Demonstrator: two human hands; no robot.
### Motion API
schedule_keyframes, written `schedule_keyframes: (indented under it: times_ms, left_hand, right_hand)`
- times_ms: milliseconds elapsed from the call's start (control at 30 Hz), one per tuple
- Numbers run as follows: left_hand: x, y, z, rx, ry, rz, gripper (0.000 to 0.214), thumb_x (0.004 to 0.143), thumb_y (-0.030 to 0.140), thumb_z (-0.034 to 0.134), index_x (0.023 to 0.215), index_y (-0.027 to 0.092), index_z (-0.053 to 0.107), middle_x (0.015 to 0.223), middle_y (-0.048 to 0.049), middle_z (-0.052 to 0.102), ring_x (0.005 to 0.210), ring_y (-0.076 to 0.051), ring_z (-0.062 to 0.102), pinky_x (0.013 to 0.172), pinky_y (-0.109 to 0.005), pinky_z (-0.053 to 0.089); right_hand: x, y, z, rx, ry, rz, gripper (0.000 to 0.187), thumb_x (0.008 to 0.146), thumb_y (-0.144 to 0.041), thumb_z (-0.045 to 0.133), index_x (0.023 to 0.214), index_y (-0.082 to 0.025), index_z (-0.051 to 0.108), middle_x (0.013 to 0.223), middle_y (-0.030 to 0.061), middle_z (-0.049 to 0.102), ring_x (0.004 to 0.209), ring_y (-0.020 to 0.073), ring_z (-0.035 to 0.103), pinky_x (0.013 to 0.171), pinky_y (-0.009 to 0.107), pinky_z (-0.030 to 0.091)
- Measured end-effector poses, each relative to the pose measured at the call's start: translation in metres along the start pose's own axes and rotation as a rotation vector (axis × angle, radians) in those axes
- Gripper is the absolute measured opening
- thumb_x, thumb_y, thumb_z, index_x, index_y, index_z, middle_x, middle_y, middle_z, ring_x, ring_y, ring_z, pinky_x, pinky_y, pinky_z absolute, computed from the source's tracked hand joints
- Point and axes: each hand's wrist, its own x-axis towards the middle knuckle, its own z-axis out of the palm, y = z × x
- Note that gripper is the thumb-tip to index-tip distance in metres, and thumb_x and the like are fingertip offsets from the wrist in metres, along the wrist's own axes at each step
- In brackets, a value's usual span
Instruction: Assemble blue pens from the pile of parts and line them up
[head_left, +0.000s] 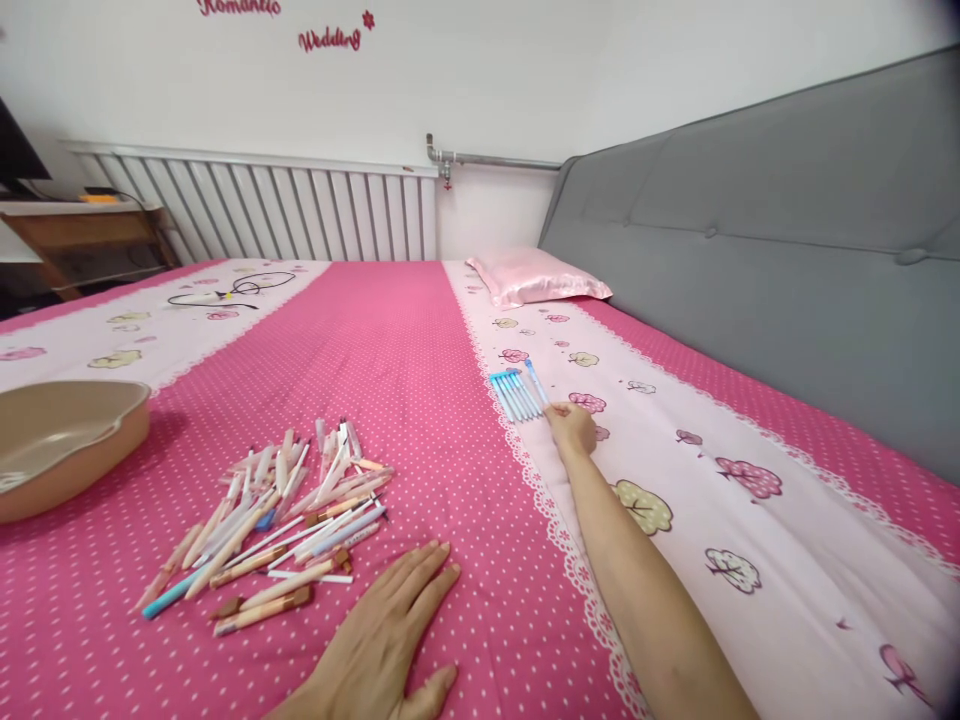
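My right hand (571,428) reaches out over the pale strip of the bedspread, its fingers pinched on the near end of a blue pen (535,382). Just left of that pen lies a neat row of several similar blue pens (516,396), side by side. Flat on the pink dotted cloth, my left hand (390,625) rests with fingers stretched and holds nothing. Beyond and to the left of it is a loose pile of mixed pens (292,510), white, pink, tan and brown, with a blue one (176,592) at its near left edge.
A beige basin (75,450) stands on the bed at the left. Farther back lies a black cable (251,288). A pink pillow (536,275) leans near the grey headboard (765,230). Behind the bed are a white radiator (277,208) and a wooden desk (82,230).
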Motion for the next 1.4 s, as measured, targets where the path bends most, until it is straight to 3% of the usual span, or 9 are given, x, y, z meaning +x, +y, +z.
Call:
schedule_keyframes:
  times_ms: [267,667,867,1133,1400]
  left_hand:
    - [0.0005,-0.0054,-0.0053,0.049,-0.079,0.067,0.07,0.079,0.041,0.049,0.141,0.021,0.023,0.142,-0.011,0.035,0.127,-0.028,0.038,0.102,-0.044,0.037]
    - [0.0002,0.001,-0.0017,0.023,-0.031,-0.011,0.067,0.079,0.037,0.048,0.14,0.023,0.024,0.142,-0.0088,0.036,0.128,-0.028,0.036,0.103,-0.046,0.035]
    - [0.0026,-0.004,-0.01,0.064,-0.112,0.081,0.07,0.081,0.041,0.048,0.142,0.019,0.02,0.141,-0.0112,0.036,0.126,-0.028,0.039,0.1,-0.045,0.04]
    - [-0.0012,-0.0052,-0.0022,0.052,-0.099,0.032,0.071,0.08,0.044,0.048,0.141,0.021,0.02,0.142,-0.0106,0.034,0.128,-0.029,0.036,0.1,-0.049,0.039]
    - [0.0015,-0.0052,-0.0088,0.071,-0.135,0.057,0.069,0.082,0.044,0.046,0.141,0.019,0.021,0.142,-0.0116,0.035,0.128,-0.029,0.036,0.099,-0.048,0.041]
  right_hand:
    - [0.0058,0.0002,0.004,-0.017,-0.013,0.013,0.027,0.069,-0.042,0.059,0.086,-0.027,0.071,0.092,0.0059,0.07,0.083,0.0223,0.062,0.071,0.031,0.044]
    - [0.0081,0.0003,0.0069,-0.037,-0.013,0.009,0.026,0.069,-0.044,0.059,0.086,-0.029,0.071,0.092,0.0038,0.07,0.084,0.0223,0.061,0.074,0.033,0.044]
    - [0.0065,-0.0003,0.0064,-0.049,-0.018,-0.005,0.027,0.07,-0.046,0.058,0.089,-0.03,0.071,0.093,0.0017,0.07,0.085,0.0228,0.061,0.074,0.033,0.044]
    - [0.0063,0.001,0.007,-0.066,-0.034,-0.036,0.029,0.071,-0.048,0.056,0.09,-0.031,0.071,0.094,0.0017,0.07,0.086,0.0236,0.062,0.073,0.033,0.045]
    - [0.0098,0.0041,0.0092,-0.069,-0.039,-0.057,0.029,0.07,-0.047,0.057,0.089,-0.03,0.071,0.093,0.0021,0.07,0.085,0.0229,0.062,0.07,0.031,0.045]
